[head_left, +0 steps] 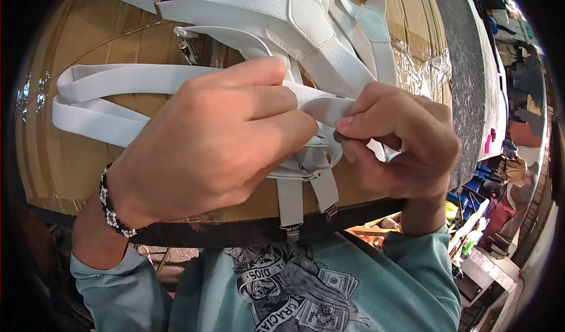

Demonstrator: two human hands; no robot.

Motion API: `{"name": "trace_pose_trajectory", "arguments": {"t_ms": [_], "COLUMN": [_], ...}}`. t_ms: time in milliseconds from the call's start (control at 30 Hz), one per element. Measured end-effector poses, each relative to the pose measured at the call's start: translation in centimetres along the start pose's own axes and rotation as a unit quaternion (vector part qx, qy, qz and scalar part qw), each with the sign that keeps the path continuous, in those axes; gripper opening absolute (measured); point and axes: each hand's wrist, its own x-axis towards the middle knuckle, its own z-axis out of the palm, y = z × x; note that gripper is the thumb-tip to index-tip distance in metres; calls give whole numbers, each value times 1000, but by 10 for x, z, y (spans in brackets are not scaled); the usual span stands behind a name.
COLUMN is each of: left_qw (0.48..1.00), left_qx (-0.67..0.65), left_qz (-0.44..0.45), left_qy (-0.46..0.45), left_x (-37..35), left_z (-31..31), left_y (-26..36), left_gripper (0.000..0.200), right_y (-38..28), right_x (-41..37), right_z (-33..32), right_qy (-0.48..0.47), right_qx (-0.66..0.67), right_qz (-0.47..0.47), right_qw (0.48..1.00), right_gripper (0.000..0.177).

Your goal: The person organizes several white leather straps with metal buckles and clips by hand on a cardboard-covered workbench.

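White elastic suspenders lie over the cardboard, and one of their straps [329, 109] runs between my two hands. My right hand [412, 138] pinches this strap between thumb and fingers. Curled over the straps to its left is my left hand [218, 138]; its fingertips are hidden, but it appears closed on the same white strap. Below the hands, two short strap ends hang toward me, one ending in a metal clip [293, 233]. A long looped strap [135, 79] extends left from under my left hand. Another metal clip [188, 50] shows above it.
More white suspenders with a stitched joining patch [310, 23] are heaped at the back. Everything rests on a taped cardboard surface [70, 167], with crinkled clear tape at its right. A dark grey surface [465, 55] adjoins it. Assorted items [494, 214] crowd the far right.
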Motion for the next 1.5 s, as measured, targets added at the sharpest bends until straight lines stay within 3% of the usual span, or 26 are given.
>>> {"name": "trace_pose_trajectory", "arguments": {"t_ms": [167, 333, 500, 700, 867, 1133, 1300, 1500], "left_qw": [1000, 1000, 1000, 999, 999, 999, 999, 999], "left_qx": [7, -2, 8, -26, -17, -26, -11, -31], "left_qz": [2, -2, -20, -24, -33, -31, -33, -28], "left_qy": [-8, 2, -15, 17, -1, 18, -7, 15], "left_x": [0, -2, 1, -2, 0, -3, -2, -2], "left_z": [0, 2, -1, 4, 0, 5, 3, 5], "left_y": [-1, -2, 3, 0, 3, 2, 5, 4], "left_gripper": [42, 42, 41, 38, 39, 41, 43, 42], "right_y": [-3, 5, -8, 0, -3, 4, -4, 8], "right_x": [4, -3, 3, -2, 2, -5, -1, -4], "right_z": [9, -3, 8, -1, 6, -5, 9, -6], "right_qy": [-5, -38, 23, -37, -5, -54, 12, -60], "right_qx": [-5, -14, 5, -40, 13, -3, 32, 5], "right_qz": [-52, 3, -20, -12, -27, 25, -15, 10], "right_qw": [999, 999, 1000, 998, 1000, 998, 999, 998], "right_gripper": [23, 22, 24, 25, 23, 22, 24, 23]}}
